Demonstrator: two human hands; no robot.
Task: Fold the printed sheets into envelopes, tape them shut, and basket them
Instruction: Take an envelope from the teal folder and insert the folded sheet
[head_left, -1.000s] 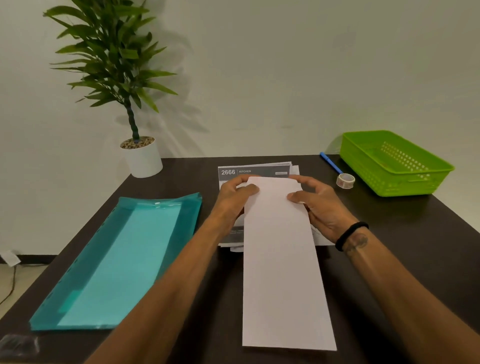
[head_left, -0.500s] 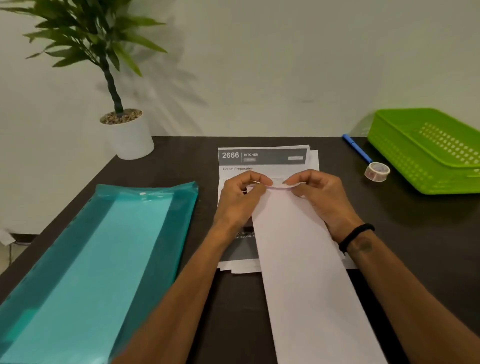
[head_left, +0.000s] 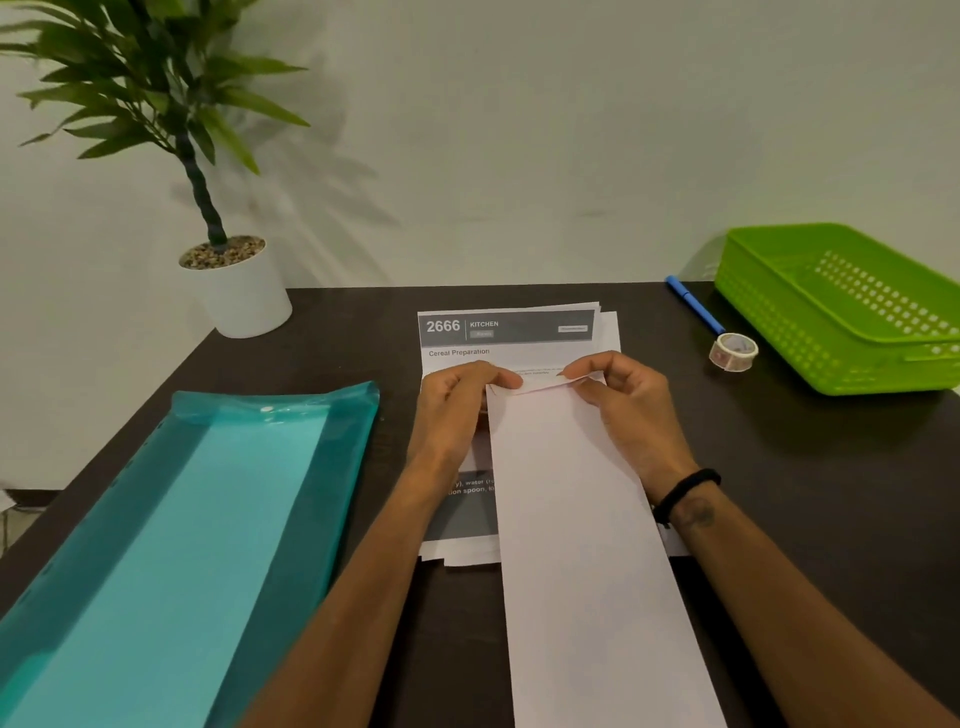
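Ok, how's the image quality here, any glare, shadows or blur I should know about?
Head view: sharp on the stack of printed sheets, whose header is readable; small glare spot on the teal folder; the potted plant throws soft shadows on the wall; wide-angle stretch elongates the folded white sheet.

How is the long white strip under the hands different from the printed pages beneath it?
The long white folded sheet shows only blank paper; the stack of printed sheets shows a grey header reading "2666 KITCHEN". The folded sheet is narrow and runs toward the viewer; the stack is wider and lies flat. The left hand and right hand pinch the folded sheet's far end, not the stack. Both are white paper.
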